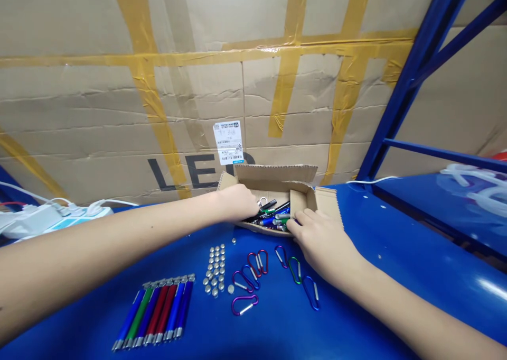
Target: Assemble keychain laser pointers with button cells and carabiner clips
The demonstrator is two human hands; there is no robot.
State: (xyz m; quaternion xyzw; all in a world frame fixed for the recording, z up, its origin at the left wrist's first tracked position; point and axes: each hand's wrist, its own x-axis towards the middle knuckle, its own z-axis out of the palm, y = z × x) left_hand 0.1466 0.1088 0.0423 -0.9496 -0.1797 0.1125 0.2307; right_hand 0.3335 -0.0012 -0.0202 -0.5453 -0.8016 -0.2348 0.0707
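My left hand [240,202] reaches over the left side of a small open cardboard box [273,176]; its fingers are hidden. My right hand [320,238] is closed over the box's front right corner, thumb beside the contents. Inside lies a jumble of blue, green and black pen-shaped metal tubes [273,217]. Small silver round pieces [216,265] stand in rough columns in front of the box. To their right lie several coloured carabiners [245,305], in purple, blue, red and green. Blue, green and red pen-shaped tubes [158,312] with silver ends lie side by side at front left.
All this lies on a blue tabletop [273,333]. Behind rises a large taped carton [198,101]. A white power strip [87,217] with plugs and cables sits at left. A blue metal frame [407,95] stands at right, near clear plastic bags [471,185].
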